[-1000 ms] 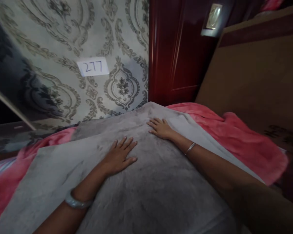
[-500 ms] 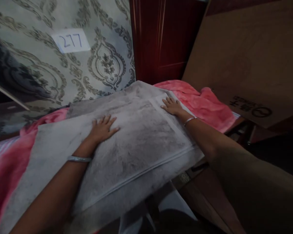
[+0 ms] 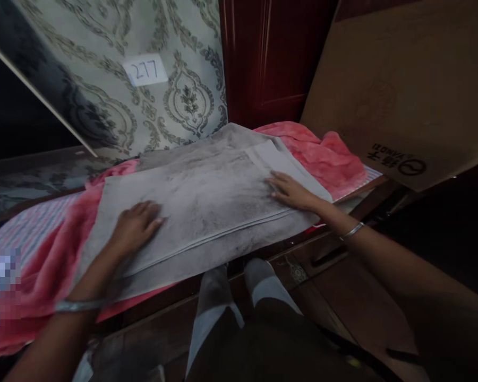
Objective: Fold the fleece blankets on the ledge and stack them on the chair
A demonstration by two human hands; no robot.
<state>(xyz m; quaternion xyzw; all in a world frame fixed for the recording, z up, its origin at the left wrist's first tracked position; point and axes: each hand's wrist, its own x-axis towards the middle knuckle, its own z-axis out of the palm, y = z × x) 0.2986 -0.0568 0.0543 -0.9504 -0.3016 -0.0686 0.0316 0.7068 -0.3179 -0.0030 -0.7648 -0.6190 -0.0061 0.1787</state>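
Note:
A grey, plush-looking cloth [image 3: 207, 193], folded in layers, lies spread across a low padded surface. On its left part rests my left hand [image 3: 134, 225], palm down, fingers apart and a little blurred. My right hand [image 3: 290, 192] touches the cloth near its right side, with the fingers stretched out to the left. Neither hand grips anything. Each wrist wears a bracelet. The front edge of the cloth shows two folded layers and hangs toward my legs.
Pink plush fabric [image 3: 310, 146] lies under and beside the cloth, over a striped sheet [image 3: 40, 217]. A large cardboard box [image 3: 394, 90] stands at the right. Behind are a patterned wall with a paper marked 277 [image 3: 146, 69] and a dark red door panel [image 3: 265, 58].
Both hands have moved nearer to me over the cloth, the left one also leftward. The view has shifted, so my feet and more of the striped sheet now show.

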